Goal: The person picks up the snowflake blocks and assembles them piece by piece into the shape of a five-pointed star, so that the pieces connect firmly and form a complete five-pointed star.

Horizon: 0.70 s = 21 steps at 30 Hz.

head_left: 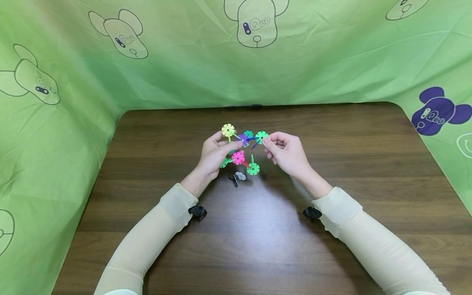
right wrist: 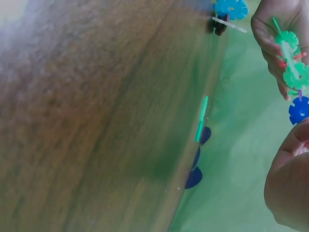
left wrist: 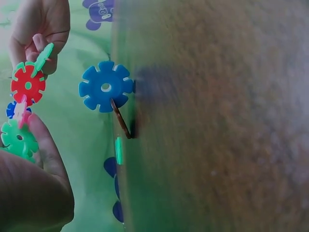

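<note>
My left hand [head_left: 215,155] holds a chain of slotted plastic snowflake discs, its thumb pressing by a purple disc [head_left: 243,140]. A yellow disc [head_left: 228,130] stands at the chain's upper left. Lower down are a pink disc [head_left: 238,158] and a green disc [head_left: 253,169], linked by a red one, seen face-on as a red disc [left wrist: 28,85] in the left wrist view. My right hand [head_left: 289,153] pinches the edge of a bright green disc [head_left: 262,137] at the right end, beside dark blue pieces. Fingers hide some of the joints.
Beneath the chain, a small joined group with a blue disc [left wrist: 105,87] and a brown disc [left wrist: 120,119] stands on the wooden table [head_left: 258,246]. A teal disc [right wrist: 202,119] lies flat farther back. Green printed cloth [head_left: 191,73] hangs behind and beside the table.
</note>
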Each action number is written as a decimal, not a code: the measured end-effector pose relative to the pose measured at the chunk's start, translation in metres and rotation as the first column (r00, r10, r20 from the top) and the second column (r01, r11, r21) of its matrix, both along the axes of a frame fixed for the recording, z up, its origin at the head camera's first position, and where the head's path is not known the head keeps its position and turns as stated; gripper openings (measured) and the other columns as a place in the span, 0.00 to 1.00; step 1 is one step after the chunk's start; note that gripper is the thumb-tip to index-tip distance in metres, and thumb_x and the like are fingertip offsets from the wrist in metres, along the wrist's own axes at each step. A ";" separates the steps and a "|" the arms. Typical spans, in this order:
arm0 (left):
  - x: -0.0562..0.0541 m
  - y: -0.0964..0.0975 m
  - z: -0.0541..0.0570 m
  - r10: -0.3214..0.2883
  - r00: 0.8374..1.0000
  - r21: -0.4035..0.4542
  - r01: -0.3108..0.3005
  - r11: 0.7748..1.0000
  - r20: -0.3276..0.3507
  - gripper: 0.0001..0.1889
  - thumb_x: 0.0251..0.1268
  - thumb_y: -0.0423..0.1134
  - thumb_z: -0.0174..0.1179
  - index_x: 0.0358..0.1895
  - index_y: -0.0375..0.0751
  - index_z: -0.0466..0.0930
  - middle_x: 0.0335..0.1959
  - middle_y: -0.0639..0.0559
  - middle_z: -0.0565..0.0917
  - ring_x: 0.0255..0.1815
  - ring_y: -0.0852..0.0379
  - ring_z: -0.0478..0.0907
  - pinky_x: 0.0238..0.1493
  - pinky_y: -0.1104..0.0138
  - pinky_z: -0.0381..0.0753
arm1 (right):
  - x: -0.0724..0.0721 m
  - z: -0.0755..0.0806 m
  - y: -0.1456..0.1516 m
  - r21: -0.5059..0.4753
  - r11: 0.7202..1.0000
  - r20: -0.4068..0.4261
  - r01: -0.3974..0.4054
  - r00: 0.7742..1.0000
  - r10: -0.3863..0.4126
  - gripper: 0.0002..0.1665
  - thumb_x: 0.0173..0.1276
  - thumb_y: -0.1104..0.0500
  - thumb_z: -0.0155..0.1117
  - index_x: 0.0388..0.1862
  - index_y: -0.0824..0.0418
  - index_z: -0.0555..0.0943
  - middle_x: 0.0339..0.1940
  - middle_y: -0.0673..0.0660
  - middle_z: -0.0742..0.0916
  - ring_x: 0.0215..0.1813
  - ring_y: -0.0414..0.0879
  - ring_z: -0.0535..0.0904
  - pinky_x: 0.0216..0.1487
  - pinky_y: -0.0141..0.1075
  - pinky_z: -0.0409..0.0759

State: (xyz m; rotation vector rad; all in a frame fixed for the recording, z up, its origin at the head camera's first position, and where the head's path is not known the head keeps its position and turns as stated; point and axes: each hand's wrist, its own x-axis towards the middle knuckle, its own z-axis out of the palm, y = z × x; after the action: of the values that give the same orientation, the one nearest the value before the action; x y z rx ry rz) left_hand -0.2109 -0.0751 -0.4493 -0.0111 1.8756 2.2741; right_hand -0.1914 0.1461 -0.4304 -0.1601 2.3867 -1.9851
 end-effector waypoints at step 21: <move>-0.002 -0.008 0.006 0.031 1.000 0.071 -0.030 0.997 -0.002 0.14 0.63 0.32 0.71 0.52 0.44 0.84 0.37 0.54 0.88 0.45 0.53 0.83 0.50 0.62 0.77 | -0.023 0.010 0.009 0.174 0.979 0.048 -0.104 0.994 0.097 0.23 0.82 0.48 0.58 0.43 0.69 0.83 0.30 0.60 0.84 0.25 0.43 0.78 0.22 0.31 0.77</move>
State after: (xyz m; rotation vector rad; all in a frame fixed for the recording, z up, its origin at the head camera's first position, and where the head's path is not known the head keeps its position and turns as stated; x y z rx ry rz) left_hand -0.2130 -0.0828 -0.4434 -0.0266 1.8070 2.3608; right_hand -0.2147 0.1552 -0.4205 -0.2283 2.4604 -1.7091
